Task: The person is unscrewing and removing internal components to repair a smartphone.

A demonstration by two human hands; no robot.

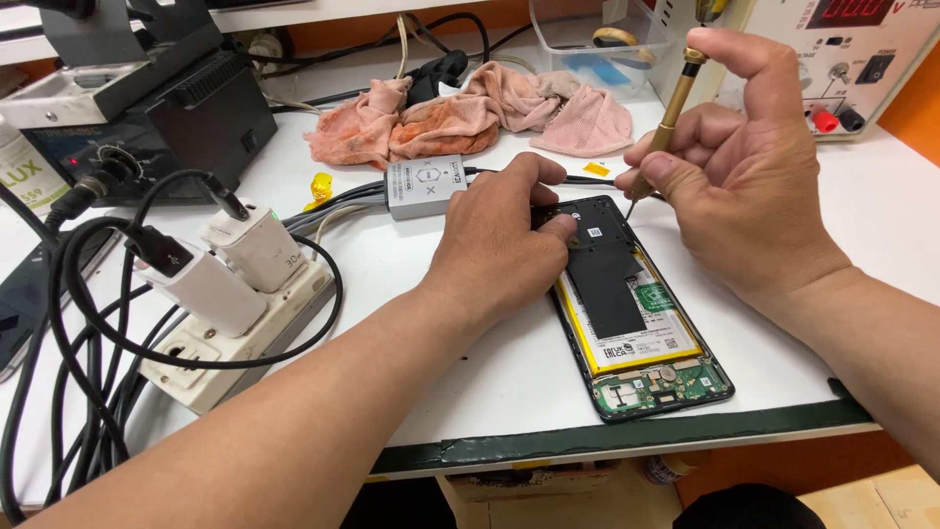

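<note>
An opened smartphone [636, 323] lies face down on the white bench, its back cover off, showing a white battery with a yellow edge, a black shield and a green circuit board at the near end. My left hand [499, 230] presses down on the phone's upper left corner with its fingertips. My right hand [744, 167] grips a slim brass-coloured screwdriver [671, 118], held upright, its tip touching the phone's upper right edge.
A white power strip [235, 343] with two white chargers and black cables sits at the left. A small grey box [423, 184] with cables, pink rags [460, 113], a black soldering station [147, 108] and a white bench supply [852, 49] stand behind. The bench's dark front edge [627, 436] runs close below the phone.
</note>
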